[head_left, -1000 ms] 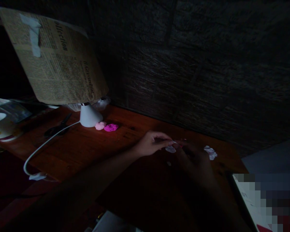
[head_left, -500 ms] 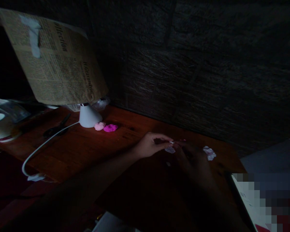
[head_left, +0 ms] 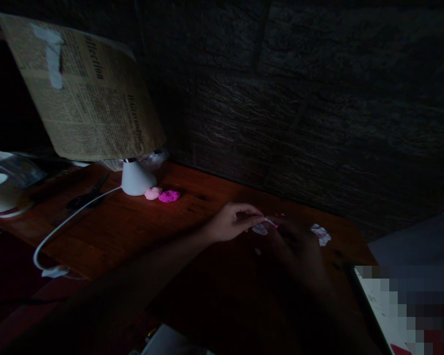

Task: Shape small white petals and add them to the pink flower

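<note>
My left hand [head_left: 230, 223] is closed in a pinch, thumb and forefinger pressed together on a thin white stick-like piece [head_left: 269, 222]. A spot of bright pink shows at the piece's right end. Fingertips of my right hand [head_left: 299, 249] meet that end; this hand lies in deep shadow and its fingers are partly hidden. Just below the fingertips, a pale crumpled scrap [head_left: 259, 229] rests on the wooden table [head_left: 207, 266]. A tiny pale bit [head_left: 258, 251] lies nearer to me. To the right of my right hand is a crumpled whitish-pink piece [head_left: 321, 234].
A lamp with a newsprint shade [head_left: 92, 93] and white base [head_left: 136, 178] stands at left. Against it sit a light pink lump [head_left: 153, 193] and a magenta lump [head_left: 169, 196]. Scissors [head_left: 87, 197], a cable [head_left: 55, 231] and a paper cup [head_left: 2, 195] are left. A dark wall [head_left: 281, 108] rises behind.
The white piece and its pink end show more plainly between my fingertips than half a second ago. My right fingertips have shifted slightly; my left hand stays almost still.
</note>
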A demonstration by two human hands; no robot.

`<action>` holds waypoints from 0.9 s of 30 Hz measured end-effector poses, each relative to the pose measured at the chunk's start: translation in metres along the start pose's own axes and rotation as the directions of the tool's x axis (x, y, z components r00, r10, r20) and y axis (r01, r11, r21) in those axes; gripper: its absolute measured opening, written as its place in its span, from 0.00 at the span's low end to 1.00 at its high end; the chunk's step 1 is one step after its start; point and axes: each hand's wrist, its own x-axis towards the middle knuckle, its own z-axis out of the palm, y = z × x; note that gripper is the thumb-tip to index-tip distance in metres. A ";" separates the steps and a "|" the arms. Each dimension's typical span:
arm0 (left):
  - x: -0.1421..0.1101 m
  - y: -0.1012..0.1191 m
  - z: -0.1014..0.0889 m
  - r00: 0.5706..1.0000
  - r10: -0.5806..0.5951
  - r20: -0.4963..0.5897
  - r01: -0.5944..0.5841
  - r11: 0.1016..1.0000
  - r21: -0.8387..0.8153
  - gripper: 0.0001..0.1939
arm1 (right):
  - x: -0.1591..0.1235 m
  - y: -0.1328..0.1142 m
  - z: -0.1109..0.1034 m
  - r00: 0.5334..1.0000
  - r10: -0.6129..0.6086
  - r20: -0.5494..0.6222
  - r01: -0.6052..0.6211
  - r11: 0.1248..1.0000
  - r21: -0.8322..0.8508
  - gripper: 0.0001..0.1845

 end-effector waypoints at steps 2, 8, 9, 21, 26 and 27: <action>0.000 -0.001 0.000 1.000 0.002 0.000 -0.002 1.000 0.001 0.15 | 0.000 0.000 0.000 1.000 -0.006 -0.011 0.005 1.000 -0.006 0.16; -0.001 -0.003 0.000 0.998 0.054 -0.010 -0.054 0.998 0.020 0.14 | 0.001 0.002 -0.001 0.999 -0.044 -0.018 0.043 0.999 -0.029 0.15; -0.001 -0.003 0.000 0.998 0.056 -0.008 -0.056 0.998 0.026 0.13 | 0.001 0.003 0.000 0.999 -0.050 -0.012 0.049 0.998 -0.027 0.15; 0.001 -0.003 -0.003 0.999 -0.023 0.046 0.022 1.000 0.001 0.14 | 0.002 0.001 0.001 1.000 -0.020 -0.012 0.020 1.000 0.011 0.15; 0.001 -0.004 0.000 1.000 -0.006 0.007 0.006 0.999 -0.036 0.15 | 0.002 0.006 0.001 0.999 -0.050 -0.019 0.050 0.999 -0.007 0.15; 0.001 -0.004 0.000 1.000 -0.001 -0.001 0.001 0.999 -0.041 0.15 | 0.002 0.006 0.001 0.998 -0.053 -0.024 0.053 0.999 -0.010 0.15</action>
